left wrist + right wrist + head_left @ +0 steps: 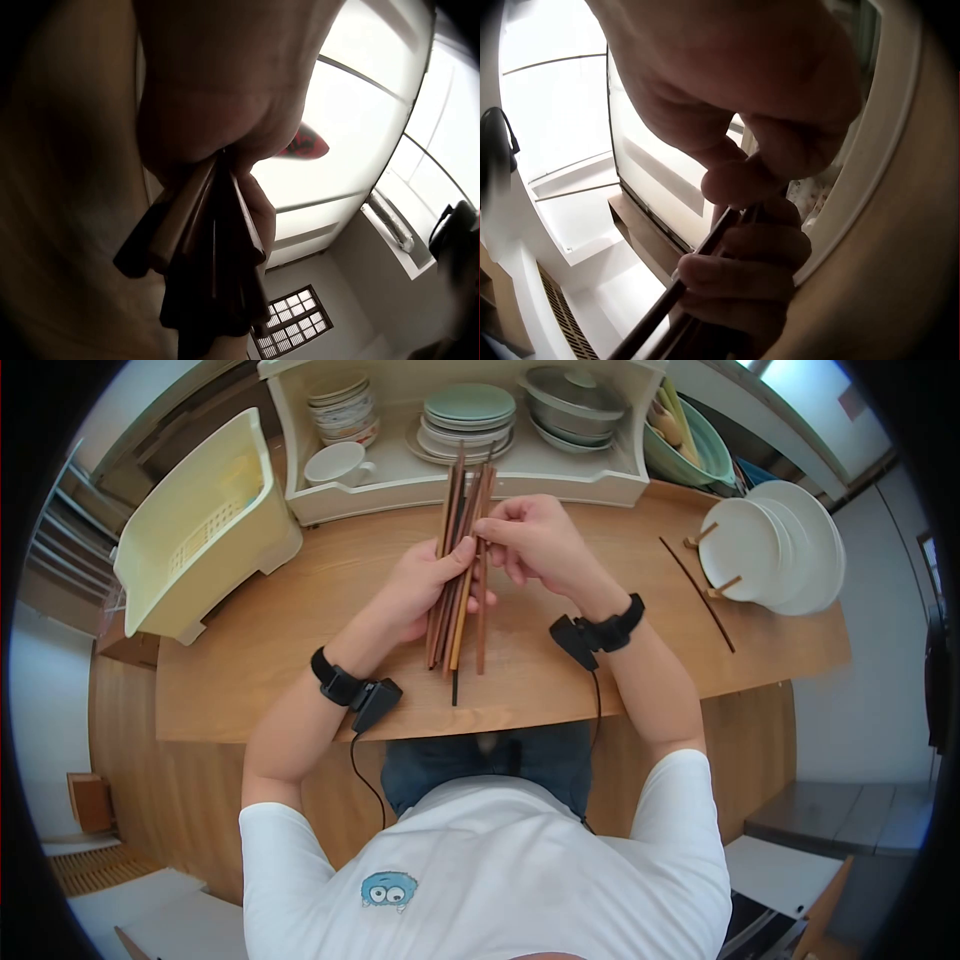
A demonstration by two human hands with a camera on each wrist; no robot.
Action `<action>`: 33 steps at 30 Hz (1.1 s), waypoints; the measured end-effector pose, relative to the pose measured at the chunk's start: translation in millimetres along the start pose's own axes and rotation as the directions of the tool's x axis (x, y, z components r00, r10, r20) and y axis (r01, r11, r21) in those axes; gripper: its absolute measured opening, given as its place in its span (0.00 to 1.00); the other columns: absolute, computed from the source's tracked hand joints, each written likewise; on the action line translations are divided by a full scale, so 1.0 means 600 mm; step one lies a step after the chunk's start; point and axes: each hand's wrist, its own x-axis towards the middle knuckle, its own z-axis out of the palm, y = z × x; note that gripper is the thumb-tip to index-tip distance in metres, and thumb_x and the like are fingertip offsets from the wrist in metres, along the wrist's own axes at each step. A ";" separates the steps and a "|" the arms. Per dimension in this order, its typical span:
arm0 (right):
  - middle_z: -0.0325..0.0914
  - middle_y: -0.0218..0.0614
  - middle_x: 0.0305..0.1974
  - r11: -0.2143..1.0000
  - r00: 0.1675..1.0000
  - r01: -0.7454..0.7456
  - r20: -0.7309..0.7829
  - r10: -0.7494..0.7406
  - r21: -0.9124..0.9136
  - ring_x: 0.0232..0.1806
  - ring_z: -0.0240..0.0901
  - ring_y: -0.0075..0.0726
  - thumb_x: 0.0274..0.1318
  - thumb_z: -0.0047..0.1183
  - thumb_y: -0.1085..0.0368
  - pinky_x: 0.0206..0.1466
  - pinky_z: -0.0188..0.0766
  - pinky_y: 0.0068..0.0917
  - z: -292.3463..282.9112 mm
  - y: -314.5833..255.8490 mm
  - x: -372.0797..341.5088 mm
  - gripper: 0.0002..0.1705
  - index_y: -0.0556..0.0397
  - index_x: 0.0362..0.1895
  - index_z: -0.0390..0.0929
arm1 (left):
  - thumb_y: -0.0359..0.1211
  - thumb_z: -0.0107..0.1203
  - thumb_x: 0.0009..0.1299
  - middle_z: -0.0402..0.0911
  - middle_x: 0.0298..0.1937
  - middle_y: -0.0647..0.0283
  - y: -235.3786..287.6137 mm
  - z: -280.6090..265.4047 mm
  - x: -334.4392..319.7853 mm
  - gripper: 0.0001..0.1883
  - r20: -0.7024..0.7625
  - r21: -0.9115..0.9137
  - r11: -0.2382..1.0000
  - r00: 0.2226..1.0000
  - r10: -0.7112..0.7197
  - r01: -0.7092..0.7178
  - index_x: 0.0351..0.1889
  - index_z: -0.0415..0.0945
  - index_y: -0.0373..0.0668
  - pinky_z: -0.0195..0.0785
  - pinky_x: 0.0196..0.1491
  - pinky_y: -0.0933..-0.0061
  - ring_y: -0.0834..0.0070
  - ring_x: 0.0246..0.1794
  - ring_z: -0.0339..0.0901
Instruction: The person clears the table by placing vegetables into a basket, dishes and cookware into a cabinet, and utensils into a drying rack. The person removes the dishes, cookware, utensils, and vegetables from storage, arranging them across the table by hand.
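1. Head: the left hand (425,585) grips a chopstick bundle (463,510) above the table (340,570); the right hand (535,540) pinches at its right side. Only here a lone chopstick (698,593) shows, right of both hands.
2. Left wrist: the bundle's ends fan out past the left hand; a latticed window (300,307) appears.
3. Right wrist: the left hand's fingers (739,279) curl round the bundle, just beside the right fingertips (735,185).

Gripping a bundle of sticks (202,255) in the left hand (214,112), blurred brown surface (67,187) at left, bright panels (341,139) at right, gridded window (292,324) far behind
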 end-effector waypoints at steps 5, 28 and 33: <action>0.77 0.34 0.19 0.997 0.997 0.073 -0.029 -0.072 0.010 0.11 0.69 0.23 0.64 0.57 0.63 0.11 0.60 0.23 0.009 0.005 -0.001 0.14 0.60 0.28 0.76 | 0.44 0.53 0.79 0.79 0.36 0.65 -0.007 -0.003 0.007 0.15 -0.001 0.043 0.999 1.000 0.024 -0.024 0.47 0.71 0.41 0.76 0.29 0.80 0.76 0.30 0.81; 0.79 0.53 0.21 0.155 0.888 -0.459 -0.456 0.052 -0.875 0.19 0.80 0.43 0.43 0.55 0.75 0.19 0.69 0.39 -0.351 0.044 -0.061 0.05 0.66 0.27 0.79 | 0.37 0.60 0.74 0.76 0.27 0.67 0.018 0.008 -0.005 0.12 -0.015 0.063 0.997 0.998 0.055 -0.054 0.32 0.72 0.42 0.68 0.24 0.83 0.82 0.24 0.75; 0.77 0.35 0.20 0.707 0.882 -0.146 -0.415 -0.224 -0.692 0.15 0.75 0.29 0.52 0.51 0.72 0.16 0.66 0.26 -0.239 -0.053 -0.060 0.03 0.58 0.28 0.74 | 0.36 0.61 0.74 0.81 0.32 0.61 0.010 -0.004 0.004 0.11 -0.039 0.111 0.977 0.981 0.190 -0.185 0.37 0.74 0.39 0.72 0.26 0.82 0.75 0.31 0.84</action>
